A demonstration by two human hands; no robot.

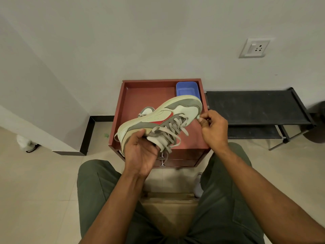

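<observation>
A white and grey sneaker (pixel 161 117) with a red side mark is held tilted on its side above a small red-brown cabinet (pixel 151 94), toe toward the right. My left hand (pixel 140 152) grips its heel and collar from below. My right hand (pixel 213 127) pinches the toe end of the shoe between thumb and fingers. Loose grey laces (pixel 171 132) hang across the tongue. A second sneaker (pixel 147 111) lies on the cabinet top, mostly hidden behind the held one.
A blue plastic tray (pixel 187 89) sits in the cabinet top's back right corner. A black two-tier rack (pixel 255 106) stands to the right against the wall. My knees in green trousers frame a wooden stool (pixel 168 208). Tiled floor lies on both sides.
</observation>
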